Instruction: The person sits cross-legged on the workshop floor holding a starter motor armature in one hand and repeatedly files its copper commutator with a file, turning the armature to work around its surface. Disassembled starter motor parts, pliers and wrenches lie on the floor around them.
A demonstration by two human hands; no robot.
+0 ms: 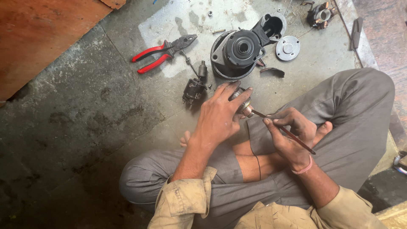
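While left hand (220, 116) grips metal part (242, 101), thin rod (282, 129) in right hand (292, 135)

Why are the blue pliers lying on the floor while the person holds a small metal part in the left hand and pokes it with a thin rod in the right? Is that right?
Not quite: the head view shows the pliers have red handles, not blue. The rest holds: the left hand grips the small metal part and the right hand holds the thin rod to it.

The person wears a dusty khaki shirt (186, 203) with sleeves rolled up and loose grey trousers (356, 110). A pink band (304, 168) circles the right wrist. A thin black thread (258, 167) rings the right forearm.
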